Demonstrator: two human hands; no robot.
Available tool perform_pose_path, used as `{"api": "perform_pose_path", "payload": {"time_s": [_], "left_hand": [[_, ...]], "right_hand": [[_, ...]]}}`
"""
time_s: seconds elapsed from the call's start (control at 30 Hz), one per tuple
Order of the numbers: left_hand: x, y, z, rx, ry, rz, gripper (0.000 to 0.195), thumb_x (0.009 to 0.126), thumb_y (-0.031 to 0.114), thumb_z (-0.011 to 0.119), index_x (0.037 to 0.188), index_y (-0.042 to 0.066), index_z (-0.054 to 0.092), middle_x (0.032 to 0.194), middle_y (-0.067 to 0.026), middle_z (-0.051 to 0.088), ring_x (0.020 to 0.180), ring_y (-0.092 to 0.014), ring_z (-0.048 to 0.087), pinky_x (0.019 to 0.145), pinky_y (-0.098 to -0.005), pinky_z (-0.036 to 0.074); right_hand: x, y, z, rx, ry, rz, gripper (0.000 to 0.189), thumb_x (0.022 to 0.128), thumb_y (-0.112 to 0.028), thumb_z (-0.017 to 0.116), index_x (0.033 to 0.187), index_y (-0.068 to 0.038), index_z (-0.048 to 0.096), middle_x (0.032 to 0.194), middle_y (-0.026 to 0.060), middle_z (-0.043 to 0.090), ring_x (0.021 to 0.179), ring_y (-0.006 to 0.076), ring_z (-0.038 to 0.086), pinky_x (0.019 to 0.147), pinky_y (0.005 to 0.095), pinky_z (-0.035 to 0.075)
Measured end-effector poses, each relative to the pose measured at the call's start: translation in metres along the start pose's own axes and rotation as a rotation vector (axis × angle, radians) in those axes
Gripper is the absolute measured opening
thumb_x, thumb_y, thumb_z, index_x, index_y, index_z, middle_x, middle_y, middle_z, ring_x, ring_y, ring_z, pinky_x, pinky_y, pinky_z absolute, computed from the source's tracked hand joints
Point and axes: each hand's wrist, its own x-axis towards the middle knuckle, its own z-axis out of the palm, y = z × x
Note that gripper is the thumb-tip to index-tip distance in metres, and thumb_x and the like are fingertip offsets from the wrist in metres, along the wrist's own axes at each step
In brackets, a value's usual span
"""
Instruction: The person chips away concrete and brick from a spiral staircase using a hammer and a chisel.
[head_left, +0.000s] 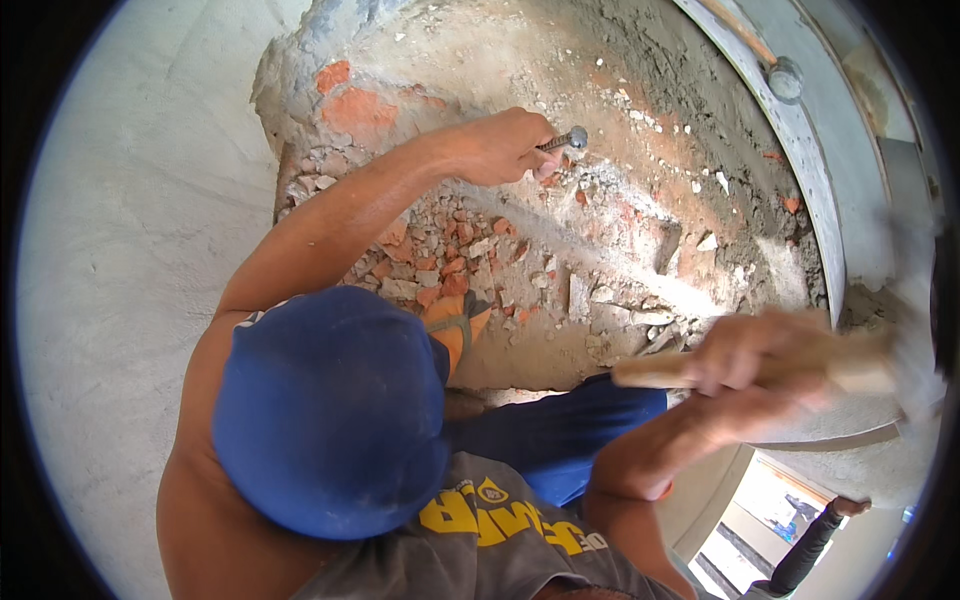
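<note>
My left hand (504, 146) is closed around a ribbed steel bar chisel (556, 142), whose flattened round head sticks out past the thumb side. The hand and forearm hide its other end. Over at the right, my right hand (750, 356) grips the wooden handle of a hammer (652, 370), raised apart from the chisel. Motion blurs the hammer's head near the picture's right rim. Around my left hand lies a rough patch of exposed masonry (480, 67) with broken brick (358, 111) showing. Red and pale rubble (450, 251) is heaped below my left forearm.
My bent knee (330, 412) in blue cloth rises between my arms, above an orange and grey shoe (450, 330). A second hammer (785, 80) rests on a pale ledge at upper right. Smooth grey plaster (135, 262) borders the left. Another person's dark sleeve (806, 551) shows at lower right.
</note>
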Motion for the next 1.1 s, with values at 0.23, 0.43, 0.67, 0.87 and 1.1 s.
{"api": "perform_pose_path", "payload": {"time_s": [0.23, 0.43, 0.67, 0.87, 1.1], "left_hand": [[0.006, -0.014, 0.005, -0.014, 0.105, 0.074, 0.026, 0.104, 0.016, 0.056, 0.087, 0.001, 0.069, 0.084, -0.0139, 0.07, 0.078, -0.024, 0.063, 0.073, -0.0401, 0.048], [0.0, -0.013, 0.003, -0.025, 0.1, -0.06, 0.024, 0.103, 0.017, 0.057, 0.087, 0.003, 0.069, 0.071, -0.0078, 0.06, 0.067, -0.018, 0.055, 0.065, -0.0375, 0.043], [-0.003, -0.018, -0.001, -0.015, 0.064, 0.025, 0.026, 0.103, 0.02, 0.058, 0.087, 0.004, 0.071, 0.071, -0.0101, 0.061, 0.067, -0.022, 0.057, 0.064, -0.04, 0.043], [0.002, -0.029, 0.008, -0.038, 0.121, 0.037, 0.022, 0.101, 0.015, 0.06, 0.086, 0.003, 0.071, 0.071, -0.0098, 0.061, 0.067, -0.022, 0.058, 0.063, -0.04, 0.043], [0.002, -0.02, 0.0, 0.004, 0.056, 0.0, 0.022, 0.103, 0.015, 0.058, 0.092, 0.002, 0.072, 0.082, -0.0125, 0.068, 0.077, -0.023, 0.061, 0.073, -0.0386, 0.048]], "right_hand": [[0.035, -0.015, 0.013, -0.105, -0.103, -0.047, 0.041, 0.099, -0.046, 0.063, 0.104, -0.005, 0.064, 0.064, -0.0037, 0.049, 0.047, 0.0064, 0.043, 0.038, 0.0238, 0.035], [0.031, 0.021, 0.028, -0.664, -0.406, 0.685, 0.039, 0.106, -0.035, 0.057, 0.085, -0.003, 0.06, 0.059, -0.0019, 0.05, 0.053, 0.0084, 0.048, 0.048, 0.0299, 0.041], [0.088, -0.082, -0.049, 0.252, -0.446, 0.133, 0.022, 0.099, -0.021, 0.064, 0.086, -0.006, 0.054, 0.062, 0.0002, 0.056, 0.038, 0.0092, 0.046, 0.038, 0.0284, 0.045], [0.06, 0.007, 0.032, -0.556, 0.039, -0.403, 0.034, 0.105, -0.031, 0.053, 0.09, -0.002, 0.061, 0.05, -0.0023, 0.045, 0.039, 0.0089, 0.04, 0.038, 0.023, 0.036], [0.047, -0.003, 0.02, -0.667, -0.393, 0.494, 0.037, 0.107, -0.035, 0.054, 0.083, -0.009, 0.064, 0.056, -0.0041, 0.051, 0.048, 0.006, 0.049, 0.041, 0.0265, 0.041]]}}
